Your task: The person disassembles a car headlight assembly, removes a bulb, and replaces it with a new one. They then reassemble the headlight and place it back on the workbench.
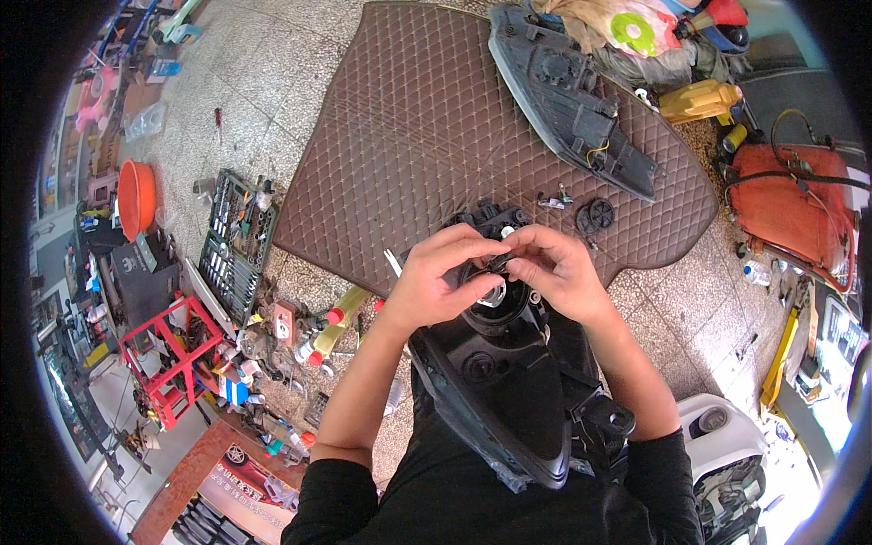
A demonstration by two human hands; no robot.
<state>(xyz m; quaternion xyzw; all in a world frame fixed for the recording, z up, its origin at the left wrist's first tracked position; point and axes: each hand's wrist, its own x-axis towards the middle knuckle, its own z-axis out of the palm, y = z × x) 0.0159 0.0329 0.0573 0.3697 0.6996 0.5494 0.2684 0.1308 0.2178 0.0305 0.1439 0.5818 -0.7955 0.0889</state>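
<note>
A black headlight housing (495, 391) rests against my body, its back with a round opening and silver part facing up. My left hand (445, 277) and my right hand (554, 272) meet over that opening, both pinching a small dark piece (499, 263), too small to make out clearly. Just beyond them lie a round black cap (595, 218) and small metal pieces (554, 197). A second headlight housing (568, 104) lies at the far part of the brown quilted mat (381, 109).
An open socket set (232, 245), red metal frame (171, 352), orange basin (136, 198) and several bottles (336, 322) are at left. At right are an orange-red machine (786, 195), yellow container (698, 100) and white bumper-like part (718, 427). Cloths (599, 27) lie at the back.
</note>
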